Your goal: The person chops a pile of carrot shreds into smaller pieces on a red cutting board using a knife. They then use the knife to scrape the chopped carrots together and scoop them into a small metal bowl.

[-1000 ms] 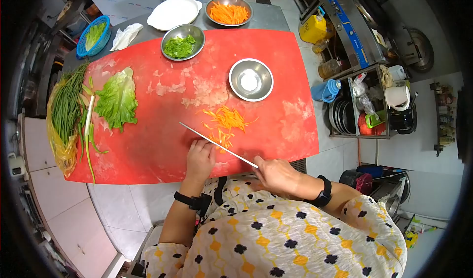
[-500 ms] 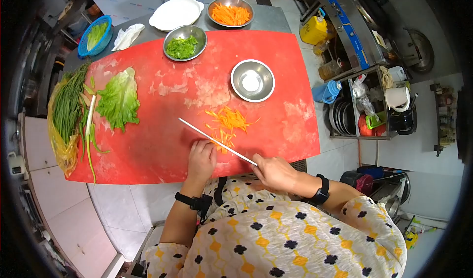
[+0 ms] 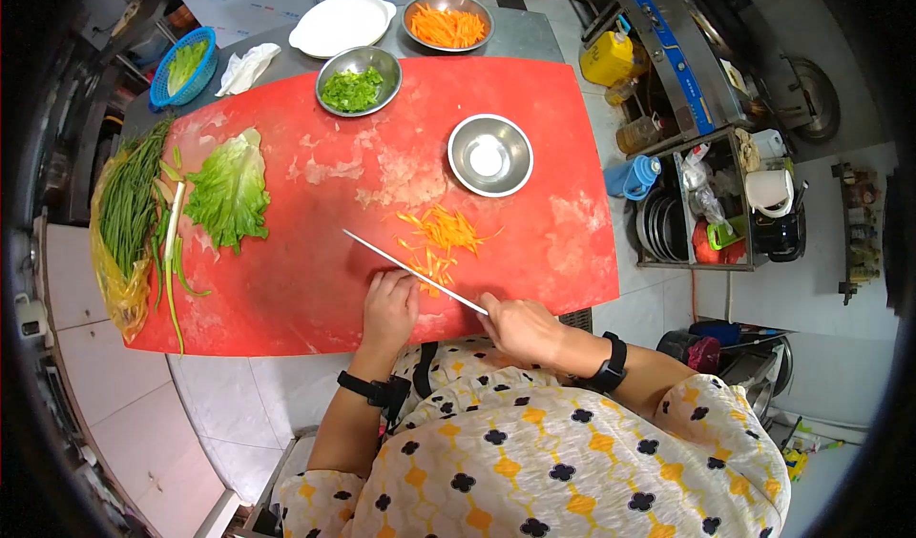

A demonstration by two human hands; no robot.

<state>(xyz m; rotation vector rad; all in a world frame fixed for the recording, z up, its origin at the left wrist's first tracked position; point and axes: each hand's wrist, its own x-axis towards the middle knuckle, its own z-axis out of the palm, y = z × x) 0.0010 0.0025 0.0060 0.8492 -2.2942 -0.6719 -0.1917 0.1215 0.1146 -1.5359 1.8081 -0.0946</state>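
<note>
My right hand (image 3: 520,328) is closed round the handle of a kitchen knife (image 3: 410,269), seen edge-on as a thin pale line slanting across the red cutting board (image 3: 315,280). Just left of the blade, my left hand (image 3: 390,301) presses down with curled fingers. Orange carrot pieces (image 3: 431,290) lie at its fingertips; what is under the fingers is mostly hidden. Beyond the knife rests a loose heap of carrot shreds (image 3: 445,229). An empty steel bowl (image 3: 489,155) stands farther back on the board.
A lettuce leaf (image 3: 229,193), spring onions (image 3: 173,242) and bagged green stalks (image 3: 129,204) lie at left. Behind are bowls of chopped greens (image 3: 351,91) and carrot shreds (image 3: 447,28), a white dish (image 3: 342,26), a cloth (image 3: 248,69) and a blue basket (image 3: 198,82).
The knife and my right hand have shifted slightly left and toward my body. My left hand stays in nearly the same place.
</note>
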